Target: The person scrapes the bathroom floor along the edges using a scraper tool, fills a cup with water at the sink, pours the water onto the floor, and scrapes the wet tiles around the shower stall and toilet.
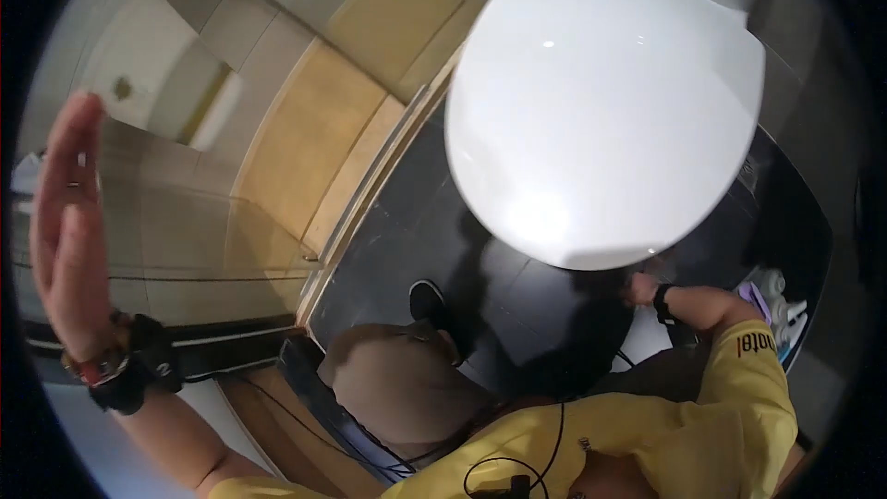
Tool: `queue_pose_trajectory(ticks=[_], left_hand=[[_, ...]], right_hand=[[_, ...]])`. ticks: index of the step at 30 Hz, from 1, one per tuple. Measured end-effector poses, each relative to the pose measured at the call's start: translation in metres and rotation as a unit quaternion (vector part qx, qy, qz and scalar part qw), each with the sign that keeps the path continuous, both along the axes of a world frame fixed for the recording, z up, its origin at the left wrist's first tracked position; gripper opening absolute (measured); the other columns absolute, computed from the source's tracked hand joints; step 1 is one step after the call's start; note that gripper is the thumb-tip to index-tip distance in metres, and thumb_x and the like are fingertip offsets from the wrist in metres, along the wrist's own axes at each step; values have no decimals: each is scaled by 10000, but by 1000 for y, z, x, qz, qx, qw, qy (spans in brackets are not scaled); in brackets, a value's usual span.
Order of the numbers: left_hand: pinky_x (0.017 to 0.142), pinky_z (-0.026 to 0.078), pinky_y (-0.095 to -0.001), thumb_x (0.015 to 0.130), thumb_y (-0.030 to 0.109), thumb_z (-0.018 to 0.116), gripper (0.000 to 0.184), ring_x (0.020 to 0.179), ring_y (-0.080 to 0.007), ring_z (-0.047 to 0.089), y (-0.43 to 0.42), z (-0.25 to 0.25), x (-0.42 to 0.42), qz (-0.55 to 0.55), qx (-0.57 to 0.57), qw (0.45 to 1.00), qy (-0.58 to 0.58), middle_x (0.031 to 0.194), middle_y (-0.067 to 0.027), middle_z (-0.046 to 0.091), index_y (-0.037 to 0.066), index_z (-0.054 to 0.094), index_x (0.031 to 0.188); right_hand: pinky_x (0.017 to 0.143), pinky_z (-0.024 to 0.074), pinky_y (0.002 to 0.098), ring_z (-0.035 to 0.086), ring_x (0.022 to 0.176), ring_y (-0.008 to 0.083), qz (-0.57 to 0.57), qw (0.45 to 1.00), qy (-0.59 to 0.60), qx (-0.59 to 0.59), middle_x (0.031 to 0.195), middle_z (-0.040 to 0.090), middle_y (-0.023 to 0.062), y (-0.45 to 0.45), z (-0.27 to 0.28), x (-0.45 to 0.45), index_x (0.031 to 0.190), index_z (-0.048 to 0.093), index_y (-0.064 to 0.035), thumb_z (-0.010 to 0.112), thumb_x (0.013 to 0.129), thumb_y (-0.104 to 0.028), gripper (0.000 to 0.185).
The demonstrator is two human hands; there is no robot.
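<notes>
The white toilet (605,111), its lid down, fills the upper middle of the view. My right hand (640,288) is low beside the front of its rim, fingers curled closed. Something pale and blurred shows by the fingers, but I cannot make out what it is. On the far left my left hand (69,231) is raised with its fingers stretched out, seen edge-on beside a glass panel (185,231). Whether the palm touches the glass, I cannot tell. Nothing shows in that hand.
Dark floor tiles (393,254) surround the toilet. Several bottles (781,310) stand at the right, near my right arm. Behind the glass lie a tan floor (309,125) and a white basin-like fixture (152,69). A low frame edge (383,166) runs along the glass.
</notes>
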State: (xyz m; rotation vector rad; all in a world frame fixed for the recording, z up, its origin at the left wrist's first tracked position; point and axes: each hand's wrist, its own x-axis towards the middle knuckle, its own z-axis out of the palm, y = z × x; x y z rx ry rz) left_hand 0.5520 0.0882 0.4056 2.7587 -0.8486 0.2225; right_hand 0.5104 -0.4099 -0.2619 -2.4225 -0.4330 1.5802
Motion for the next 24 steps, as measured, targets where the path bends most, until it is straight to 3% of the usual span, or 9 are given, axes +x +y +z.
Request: queue_pose_trajectory(ticks=[2,4,10,16,24], left_hand=[[1093,179,-414,876,276,481,546,1316,-262,262,28,-43,-6,35,-46,998,-5,1387,-190,316,-30,358,1311],[1083,186,-402,855,256,499,536,1296,-276,294,37,-84,-10,81,-107,991,6,1364,-193,332,-25,382,1295],[1031,271,-392,759,72,545,479,1219,-304,373,118,-221,-20,132,-155,976,73,1290,-178,381,-5,439,1219],[986,334,-367,722,-46,552,478,1173,-350,414,165,-336,-48,200,-114,959,166,1239,-174,419,11,445,1184],[924,390,-368,697,-45,602,412,1097,-355,459,238,-495,1,115,-115,940,299,1158,-161,460,23,465,1080]], right_hand=[[543,486,405,593,511,306,-33,999,-24,-13,596,608,117,0,10,6,839,639,-54,500,787,-273,264],[542,485,406,593,515,306,-42,998,-48,-25,600,608,121,4,14,13,848,635,-55,500,783,-269,262],[538,483,409,595,526,309,-39,991,-115,-52,613,606,131,48,57,60,878,624,-56,501,772,-257,258],[534,481,412,596,538,311,-45,984,-161,-59,626,604,141,84,87,83,908,612,-57,501,762,-246,263],[529,477,416,598,554,313,-77,978,-177,-72,643,602,154,113,123,65,947,597,-59,502,747,-230,280]])
